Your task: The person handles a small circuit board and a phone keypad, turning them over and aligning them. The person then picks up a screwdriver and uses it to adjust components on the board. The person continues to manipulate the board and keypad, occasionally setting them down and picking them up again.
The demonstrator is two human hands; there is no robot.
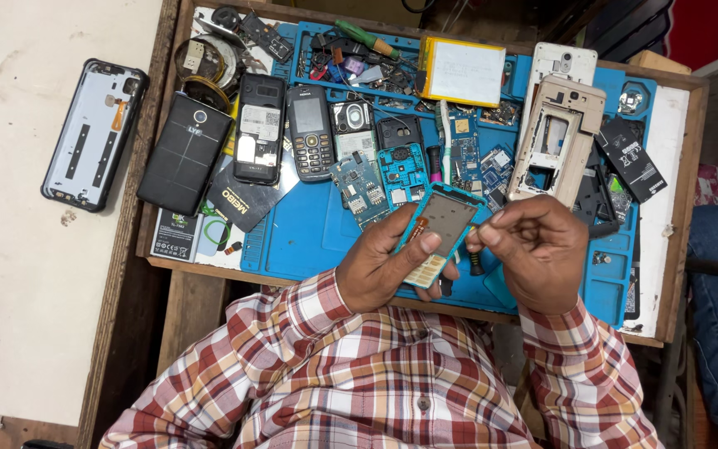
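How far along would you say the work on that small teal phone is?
Done: the teal phone front is stripped from its body. In hand: the left hand holds it while the right hand pinches its top edge. Left: circuit boards lie loose on the blue mat.

From where I sit, this reads as a small phone-repair workshop. The wooden worktop (pixel 168 274) carries a blue repair mat (pixel 309 241) crowded with opened keypad phones (pixel 309 133), bare circuit boards (pixel 361 189), a black battery (pixel 238 202) and a gold phone frame (pixel 557 140). A compartment tray (pixel 351 60) at the back holds small parts and a green-handled screwdriver (pixel 366 37). A stripped phone back shell (pixel 93 133) lies on the pale surface beside it.
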